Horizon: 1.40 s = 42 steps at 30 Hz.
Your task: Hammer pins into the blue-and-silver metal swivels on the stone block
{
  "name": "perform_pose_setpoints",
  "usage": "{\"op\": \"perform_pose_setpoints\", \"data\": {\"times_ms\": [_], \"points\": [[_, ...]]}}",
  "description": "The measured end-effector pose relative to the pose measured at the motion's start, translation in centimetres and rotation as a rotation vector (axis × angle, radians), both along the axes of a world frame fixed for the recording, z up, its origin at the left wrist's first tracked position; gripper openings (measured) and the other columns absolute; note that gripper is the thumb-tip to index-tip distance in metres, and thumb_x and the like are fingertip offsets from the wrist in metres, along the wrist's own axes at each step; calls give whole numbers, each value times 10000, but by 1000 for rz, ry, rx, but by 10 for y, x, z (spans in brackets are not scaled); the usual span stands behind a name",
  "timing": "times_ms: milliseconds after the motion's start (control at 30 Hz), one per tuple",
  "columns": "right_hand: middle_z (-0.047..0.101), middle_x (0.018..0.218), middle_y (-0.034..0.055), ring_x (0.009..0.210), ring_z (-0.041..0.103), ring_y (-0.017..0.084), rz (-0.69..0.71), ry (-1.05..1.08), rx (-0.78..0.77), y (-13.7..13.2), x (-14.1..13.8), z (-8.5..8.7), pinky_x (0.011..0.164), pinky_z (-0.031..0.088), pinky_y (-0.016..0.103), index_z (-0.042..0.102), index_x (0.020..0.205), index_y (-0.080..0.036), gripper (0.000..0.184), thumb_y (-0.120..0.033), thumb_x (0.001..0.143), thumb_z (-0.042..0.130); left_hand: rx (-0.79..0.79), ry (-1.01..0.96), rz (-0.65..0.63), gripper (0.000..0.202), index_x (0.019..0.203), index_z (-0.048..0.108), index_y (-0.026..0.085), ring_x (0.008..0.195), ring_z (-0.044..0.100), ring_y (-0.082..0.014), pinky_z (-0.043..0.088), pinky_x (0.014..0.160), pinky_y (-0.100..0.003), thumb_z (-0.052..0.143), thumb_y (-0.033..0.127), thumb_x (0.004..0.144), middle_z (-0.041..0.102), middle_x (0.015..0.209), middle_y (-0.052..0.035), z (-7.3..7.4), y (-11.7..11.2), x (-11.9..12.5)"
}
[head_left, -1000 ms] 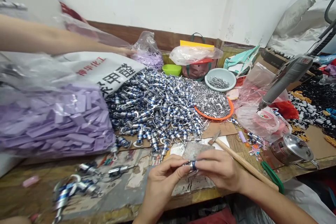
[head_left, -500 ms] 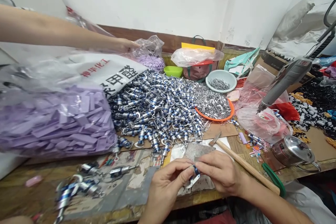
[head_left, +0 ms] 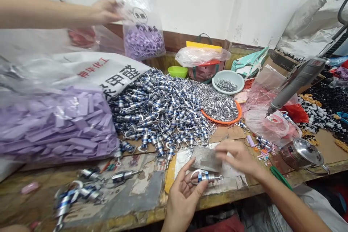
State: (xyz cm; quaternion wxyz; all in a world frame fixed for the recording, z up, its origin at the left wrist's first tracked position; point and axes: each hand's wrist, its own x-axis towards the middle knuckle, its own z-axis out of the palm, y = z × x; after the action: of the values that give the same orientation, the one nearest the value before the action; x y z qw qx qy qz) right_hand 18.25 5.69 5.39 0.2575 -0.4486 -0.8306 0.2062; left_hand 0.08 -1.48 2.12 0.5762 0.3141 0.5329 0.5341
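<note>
Over a worn bench point(head_left: 16, 195) beneath a white wall point(head_left: 190, 0), my left hand point(head_left: 183, 197) pinches a silver-and-blue piece point(head_left: 208, 177) at its one o'clock. At two, I cannot tell whether my blurred right hand point(head_left: 236, 156) grips anything; a gray block point(head_left: 203, 159) separates the piece from the metal heap point(head_left: 163, 105) toward twelve.

1. Passable low along the tabletop's point(head_left: 40, 204) near edge, between the loose metal pieces point(head_left: 65, 203) and the left hand point(head_left: 183, 197)
2. Walled off farther back on the left by the purple-filled bag point(head_left: 65, 127), overhead by another person's arm point(head_left: 54, 11)
3. Blocked toward the far edge by the blue-and-silver heap point(head_left: 160, 110)
4. Hindered on the right by the tilted screwdriver point(head_left: 296, 85)
</note>
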Motion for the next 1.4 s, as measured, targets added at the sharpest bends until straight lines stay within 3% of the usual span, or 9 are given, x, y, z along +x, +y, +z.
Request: {"op": "perform_pose_setpoints", "data": {"times_ms": [67,100,233,400,700,900,1033,1233,1400], "points": [[644,995,38,937,583,128,-338,-246,22,42,16,1,832,451,240,650,962,-195,231,-241,910,430,-26,11,-20,688,1168,542,142,777,656,-178,529,729,-240,757,363,553,676,754,-44,-2,1,3],[622,1053,70,983,570,151,-406,-300,11,63,23,0,859,443,269,631,1013,-167,235,-218,910,426,-30,7,-27,686,1166,536,141,787,655,-180,529,735,-243,756,359,554,673,754,-43,-2,1,4],[588,1078,89,969,572,198,-483,-435,-70,128,31,-14,832,472,372,580,1064,-141,237,-262,868,526,-48,-39,-42,707,1184,487,155,778,660,-184,540,712,-254,758,354,562,673,767,-39,-5,4,7],[548,1133,73,955,567,179,-521,-509,-84,148,24,-30,809,491,380,528,1120,-166,281,-316,885,503,-21,-85,-58,759,1226,432,166,737,663,-173,536,738,-280,760,352,567,666,774,-31,-13,7,5],[675,964,65,933,592,195,-621,-451,-23,141,38,-22,808,433,305,654,985,-175,247,-213,839,459,-71,-81,-18,762,1217,460,173,820,656,-180,529,708,-249,777,319,540,634,725,-15,-14,10,-1],[685,891,75,851,609,195,-609,-333,-7,135,23,-8,754,439,291,679,885,-139,228,-181,745,504,-64,-84,-26,757,1219,464,174,811,648,-161,524,719,-227,774,322,544,619,730,-3,-13,9,0],[688,839,36,761,620,141,-458,-221,-37,97,-3,8,670,455,225,670,841,-142,183,-193,746,521,-65,-67,-24,751,1221,468,175,773,656,-165,543,713,-256,770,307,547,617,737,-1,-12,9,0],[643,629,-15,570,568,95,59,-100,-198,7,-22,12,547,419,185,656,709,-156,60,-138,722,601,-50,-91,-23,694,1206,486,176,760,668,-183,561,736,-311,746,284,571,641,757,-9,-6,8,2],[632,715,28,685,568,138,25,-214,-34,-11,-23,5,624,432,235,644,781,-154,71,-182,794,581,-80,-102,-21,717,1212,479,184,807,656,-180,555,735,-289,763,277,561,629,765,-3,-12,6,1]]}}
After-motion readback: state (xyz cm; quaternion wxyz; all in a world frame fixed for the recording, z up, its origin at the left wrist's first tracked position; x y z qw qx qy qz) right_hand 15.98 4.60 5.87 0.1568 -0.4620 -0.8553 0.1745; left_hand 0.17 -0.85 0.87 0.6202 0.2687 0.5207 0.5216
